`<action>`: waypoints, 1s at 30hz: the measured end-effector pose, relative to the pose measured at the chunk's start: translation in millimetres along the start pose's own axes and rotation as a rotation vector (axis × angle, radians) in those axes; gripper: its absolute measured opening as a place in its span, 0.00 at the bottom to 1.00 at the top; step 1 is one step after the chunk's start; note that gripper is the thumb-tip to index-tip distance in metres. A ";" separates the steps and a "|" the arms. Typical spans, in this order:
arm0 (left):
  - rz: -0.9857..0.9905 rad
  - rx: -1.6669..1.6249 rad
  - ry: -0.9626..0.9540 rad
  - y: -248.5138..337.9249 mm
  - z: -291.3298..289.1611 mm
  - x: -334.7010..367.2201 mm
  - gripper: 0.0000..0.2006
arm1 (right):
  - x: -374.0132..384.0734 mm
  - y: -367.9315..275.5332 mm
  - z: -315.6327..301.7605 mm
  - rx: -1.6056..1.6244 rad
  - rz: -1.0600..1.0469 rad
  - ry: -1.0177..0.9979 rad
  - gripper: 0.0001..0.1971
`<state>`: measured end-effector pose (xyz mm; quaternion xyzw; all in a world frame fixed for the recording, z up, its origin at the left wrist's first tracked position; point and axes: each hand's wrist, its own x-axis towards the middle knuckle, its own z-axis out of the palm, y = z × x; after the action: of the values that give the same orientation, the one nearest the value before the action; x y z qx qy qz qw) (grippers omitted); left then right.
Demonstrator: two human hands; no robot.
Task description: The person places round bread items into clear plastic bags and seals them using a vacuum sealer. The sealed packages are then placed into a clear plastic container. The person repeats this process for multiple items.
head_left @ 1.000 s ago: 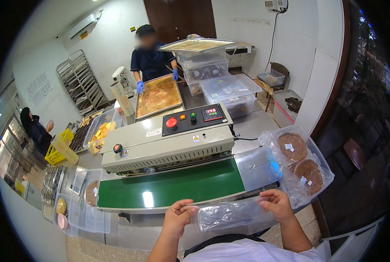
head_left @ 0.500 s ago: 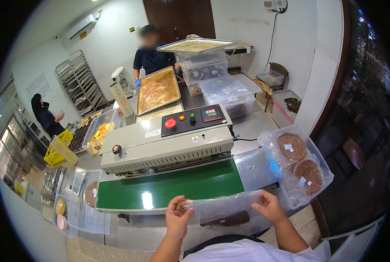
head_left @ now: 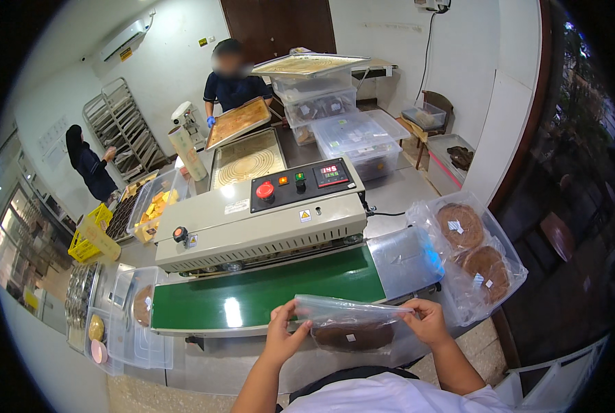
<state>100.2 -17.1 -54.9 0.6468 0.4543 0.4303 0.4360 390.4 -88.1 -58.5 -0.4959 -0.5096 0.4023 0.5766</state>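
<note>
A clear plastic bag [head_left: 349,311] is stretched between my two hands, just in front of the green conveyor belt [head_left: 266,296] of a bag sealing machine [head_left: 259,230]. Inside the bag lies a flat, round, brown baked base [head_left: 355,336] with a small white packet on it. My left hand [head_left: 287,335] pinches the bag's left upper corner. At its right upper corner, my right hand [head_left: 424,322] grips the edge between thumb and fingers. The bag's upper edge looks drawn out nearly straight.
On the right, a clear bin [head_left: 507,268] holds bagged brown bases. Left of the belt stands another clear container [head_left: 149,347]. Beyond the machine, a co-worker [head_left: 235,89] holds a baking tray [head_left: 242,122] beside stacked plastic boxes [head_left: 359,144]. Another person [head_left: 91,165] stands far left.
The bag has tilted between my hands, so more of the brown base shows. The co-worker's tray has been lifted back, uncovering another tray beneath. The far-left person has shifted right.
</note>
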 end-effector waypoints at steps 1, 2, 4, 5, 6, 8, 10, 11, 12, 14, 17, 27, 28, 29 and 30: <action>0.060 0.179 0.011 -0.5 -0.4 4.6 0.24 | 0.6 0.6 -0.3 -0.014 -0.037 -0.005 0.04; 0.096 0.360 -0.012 -0.5 -0.9 9.9 0.23 | 1.2 0.9 -0.6 -0.017 -0.014 0.000 0.04; 0.073 0.505 -0.050 1.0 -2.9 20.4 0.20 | 2.7 0.9 -1.4 -0.043 0.008 0.009 0.04; 0.016 0.467 -0.064 2.1 -2.8 25.9 0.18 | 3.5 0.6 -1.8 -0.035 0.016 0.023 0.04; -0.029 0.430 -0.081 3.5 -2.2 30.5 0.17 | 4.2 0.0 -2.2 -0.027 0.026 0.037 0.04; -0.098 0.254 -0.092 6.7 0.4 38.4 0.14 | 5.6 -1.3 -2.8 -0.045 0.023 0.066 0.05; -0.111 0.163 -0.093 9.6 3.6 42.9 0.12 | 6.9 -2.2 -3.2 -0.101 -0.020 0.093 0.05; -0.093 0.159 -0.086 10.7 4.6 44.1 0.11 | 7.6 -2.3 -3.3 -0.091 -0.003 0.108 0.05; -0.044 0.155 -0.095 11.4 4.6 45.3 0.11 | 8.4 -1.9 -3.4 -0.087 -0.009 0.121 0.05; -0.144 0.073 -0.147 11.4 2.8 47.1 0.09 | 9.9 0.3 -3.6 -0.030 0.004 0.140 0.05; -0.133 -0.086 -0.232 7.6 -0.9 49.7 0.07 | 11.5 6.7 -4.7 0.109 0.040 0.156 0.05; -0.061 -0.309 -0.284 -8.6 3.8 52.0 0.06 | 13.0 22.8 -5.9 0.050 -0.138 0.159 0.05; -0.059 -0.291 -0.287 -8.7 3.7 52.2 0.07 | 12.8 22.3 -6.0 0.007 -0.142 0.137 0.06; -0.048 -0.272 -0.290 -8.4 3.3 52.5 0.08 | 12.6 21.4 -6.3 -0.053 -0.174 0.136 0.06; -0.028 -0.244 -0.286 -7.8 2.8 52.9 0.08 | 12.4 20.1 -6.9 -0.120 -0.192 0.120 0.07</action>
<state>112.7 34.9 -54.6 0.6374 0.3411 0.3797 0.5772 400.0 -73.5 -75.8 -0.5015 -0.5426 0.2839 0.6112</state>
